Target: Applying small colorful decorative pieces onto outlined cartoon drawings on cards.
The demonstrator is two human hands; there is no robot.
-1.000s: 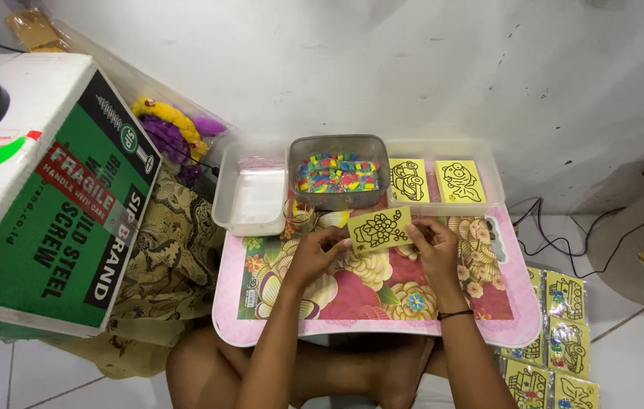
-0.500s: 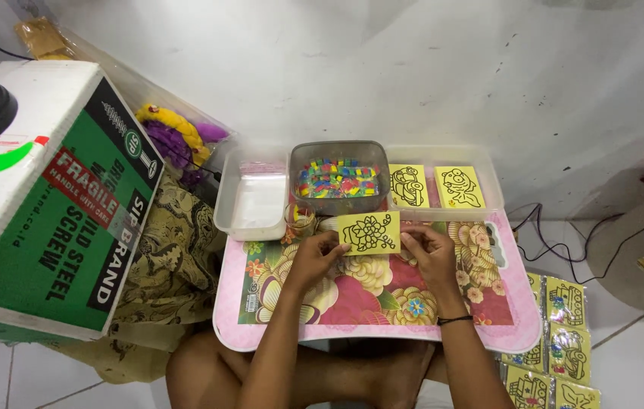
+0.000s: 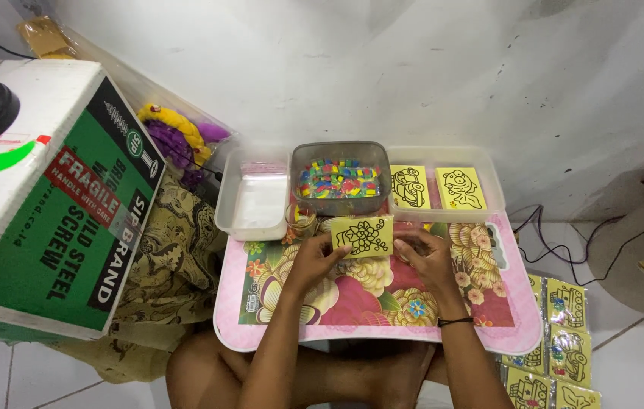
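Observation:
I hold a small yellow card with a black line drawing [image 3: 362, 235] just above a pink floral tray table [image 3: 382, 333]. My left hand [image 3: 315, 261] grips the card's left edge and my right hand [image 3: 426, 260] is at its right edge. Directly behind the card stands a grey tub full of small coloured pieces [image 3: 340, 179]. A clear bin to its right [image 3: 493, 182] holds two more yellow line-drawing cards [image 3: 410, 186] [image 3: 460, 188].
An empty clear bin [image 3: 250, 201] sits left of the tub. A large green and white cardboard box [image 3: 42, 204] stands at the left on patterned cloth [image 3: 170, 265]. Packets of yellow cards [image 3: 564, 303] lie on the floor at right, near cables [image 3: 556, 242].
The card has been lifted slightly and held more level between both hands; my hands stay in nearly the same place.

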